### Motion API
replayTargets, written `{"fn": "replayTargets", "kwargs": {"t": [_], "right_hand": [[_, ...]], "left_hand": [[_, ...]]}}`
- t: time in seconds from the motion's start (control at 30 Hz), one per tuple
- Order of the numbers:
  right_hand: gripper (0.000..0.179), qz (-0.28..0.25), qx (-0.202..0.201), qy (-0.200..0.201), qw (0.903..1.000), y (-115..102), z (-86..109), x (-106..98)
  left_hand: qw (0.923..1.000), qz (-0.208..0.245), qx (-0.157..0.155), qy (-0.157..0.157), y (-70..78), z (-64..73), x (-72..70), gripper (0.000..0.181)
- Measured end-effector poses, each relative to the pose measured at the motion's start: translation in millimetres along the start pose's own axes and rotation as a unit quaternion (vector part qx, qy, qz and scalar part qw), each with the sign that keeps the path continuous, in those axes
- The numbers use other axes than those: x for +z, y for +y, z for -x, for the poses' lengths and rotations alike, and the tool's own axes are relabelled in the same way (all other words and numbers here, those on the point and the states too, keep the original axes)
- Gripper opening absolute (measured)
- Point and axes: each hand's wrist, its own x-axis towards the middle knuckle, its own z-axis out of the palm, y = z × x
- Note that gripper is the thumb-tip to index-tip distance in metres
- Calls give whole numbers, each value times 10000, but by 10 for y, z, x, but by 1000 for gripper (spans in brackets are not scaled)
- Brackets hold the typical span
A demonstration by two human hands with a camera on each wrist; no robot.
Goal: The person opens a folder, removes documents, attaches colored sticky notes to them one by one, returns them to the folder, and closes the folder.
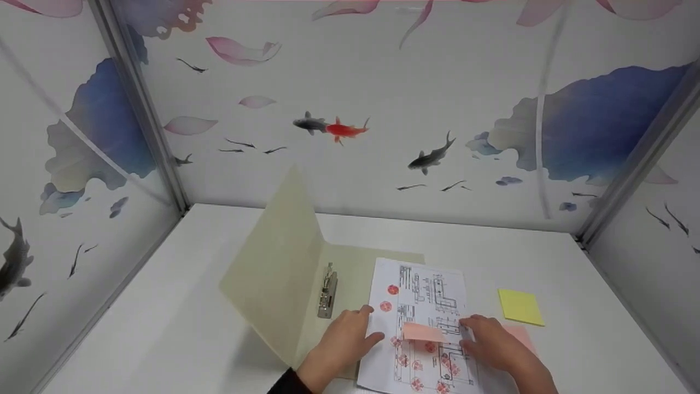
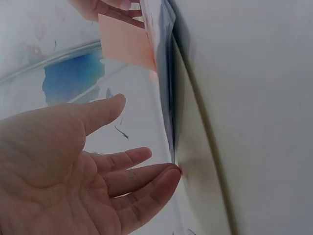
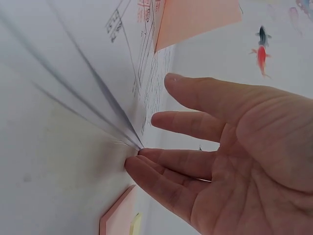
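A stack of printed sheets [image 1: 426, 290] with line drawings and red stamps lies over the right half of an open pale-green folder [image 1: 273, 268]. One pink sticky note [image 1: 422, 332] is stuck to the top sheet, its lower edge lifted. My left hand [image 1: 344, 339] touches the stack's left edge, fingers mostly straight and thumb apart. In the left wrist view, its fingertips [image 2: 171, 174] meet the edge of the sheets by the folder. At the right edge is my right hand [image 1: 495, 343], its fingertips [image 3: 134, 164] against the slightly fanned sheets. Neither hand grips anything.
The folder's cover stands raised at the left, with a metal lever clip [image 1: 327, 298] near its spine. Right of the papers lie a yellow sticky pad [image 1: 520, 306] and a pink sticky pad [image 1: 522, 336], partly behind my right hand. Patterned panels enclose the white table [image 1: 164, 301].
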Motion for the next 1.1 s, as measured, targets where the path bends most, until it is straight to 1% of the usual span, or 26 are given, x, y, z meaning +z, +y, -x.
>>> {"fn": "replayTargets", "kwargs": {"t": [0.07, 0.13, 0.27, 0.37, 0.43, 0.57, 0.67, 0.73, 0.83, 0.93, 1.0, 1.07, 1.1], "right_hand": [[46, -68, -18, 4, 10000, -3, 0, 1], [45, -155, -16, 15, 9999, -9, 4, 0], [45, -287, 20, 28, 9996, -18, 11, 0], [46, -332, 55, 7, 9994, -21, 12, 2], [46, -331, 80, -14, 9994, -21, 11, 3], [46, -341, 92, -11, 9994, -21, 11, 7], [44, -377, 74, 8, 9993, -24, 18, 6], [44, -391, 56, 1, 9992, -24, 21, 5], [43, -377, 83, 6, 9993, -19, 21, 7], [43, -368, 108, 29, 9993, -19, 16, 17], [43, -363, 113, 66, 9993, -26, 13, 25], [43, -343, 119, 92, 9993, -38, 8, 30], [43, -334, 121, 107, 9993, -43, 4, 33]], "left_hand": [[9997, 139, -63, -169, -2, 4, 20, 58], [9992, 289, -97, -242, 4, 3, 31, 59], [9962, 721, -285, -394, 28, -6, 32, 61], [9912, 1137, -473, -487, 38, -20, 22, 63], [9856, 1482, -592, -554, 39, -34, 10, 66], [9724, 2128, -732, -612, 25, -67, -16, 69], [9603, 2584, -844, -632, 0, -96, -23, 71], [9502, 2883, -983, -654, -17, -113, -25, 72], [9300, 3397, -1213, -702, -41, -138, -27, 72], [9158, 3712, -1384, -671, -59, -148, -25, 73], [9076, 3908, -1395, -636, -73, -153, -13, 73], [9017, 4059, -1355, -615, -86, -159, 6, 74], [8973, 4164, -1334, -612, -90, -162, 16, 75]]}}
